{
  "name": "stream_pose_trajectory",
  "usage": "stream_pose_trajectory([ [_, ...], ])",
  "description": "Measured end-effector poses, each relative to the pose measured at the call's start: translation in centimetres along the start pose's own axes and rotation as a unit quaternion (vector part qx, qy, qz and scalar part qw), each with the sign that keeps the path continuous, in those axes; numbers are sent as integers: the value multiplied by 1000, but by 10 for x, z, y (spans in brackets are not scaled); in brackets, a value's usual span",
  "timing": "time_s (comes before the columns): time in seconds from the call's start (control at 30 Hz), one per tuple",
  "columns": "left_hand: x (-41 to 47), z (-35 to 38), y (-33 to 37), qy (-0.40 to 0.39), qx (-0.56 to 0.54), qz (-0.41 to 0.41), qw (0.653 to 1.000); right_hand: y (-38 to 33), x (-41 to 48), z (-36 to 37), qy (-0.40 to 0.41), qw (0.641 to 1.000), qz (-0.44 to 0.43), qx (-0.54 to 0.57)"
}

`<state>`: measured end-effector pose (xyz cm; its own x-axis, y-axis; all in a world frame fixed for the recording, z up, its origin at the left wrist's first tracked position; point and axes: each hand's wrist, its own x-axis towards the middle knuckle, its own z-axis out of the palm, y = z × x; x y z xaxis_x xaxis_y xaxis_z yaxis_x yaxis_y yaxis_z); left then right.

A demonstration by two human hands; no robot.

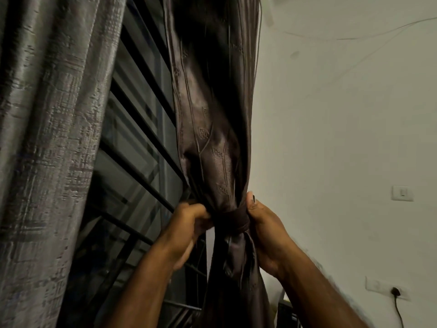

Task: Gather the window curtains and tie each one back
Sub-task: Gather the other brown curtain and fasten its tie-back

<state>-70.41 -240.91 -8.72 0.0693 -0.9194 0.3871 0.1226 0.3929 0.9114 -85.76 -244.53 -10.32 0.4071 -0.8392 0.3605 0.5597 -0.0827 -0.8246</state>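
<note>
A dark brown satin curtain hangs bunched together in the middle, cinched at its waist by a dark brown tie-back band. My left hand grips the left side of the band with curled fingers. On the band's right side my right hand pinches it, thumb pointing up along the fabric. Below the band the curtain falls in a narrow bundle between my forearms. A grey textured curtain hangs loose on the left, untied.
Between the two curtains is a window with dark horizontal bars. A white wall stands to the right, with a light switch and a socket with a black plug and cord.
</note>
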Motion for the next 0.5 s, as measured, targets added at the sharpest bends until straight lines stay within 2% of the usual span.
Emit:
stream_pose_trajectory([
  [0.07, -9, 1, 2, -118, -105, -37, 987, 0, -2, 0, -5, 1000, -23, -14],
  [0.1, -12, 4, 3, -162, -95, -36, 981, 0, -4, 2, -3, 999, -37, -28],
  [0.13, -14, 8, 3, -172, -77, -28, 982, 1, -6, 3, -5, 998, -49, -39],
  [0.17, -15, 15, 2, -141, -58, -18, 988, 2, -8, 4, -8, 997, -60, -49],
  [0.27, -5, 35, -1, 55, -64, 8, 996, 8, -16, 7, -24, 991, -86, -98],
  [0.3, -1, 36, -3, 93, -71, 17, 993, 10, -18, 6, -23, 987, -93, -130],
  [0.4, 6, 31, -3, 147, -52, 31, 987, 14, -21, 0, 58, 949, -169, -260],
  [0.5, 10, 22, -6, 142, -41, 36, 988, 15, -23, -12, 174, 889, -253, -341],
])
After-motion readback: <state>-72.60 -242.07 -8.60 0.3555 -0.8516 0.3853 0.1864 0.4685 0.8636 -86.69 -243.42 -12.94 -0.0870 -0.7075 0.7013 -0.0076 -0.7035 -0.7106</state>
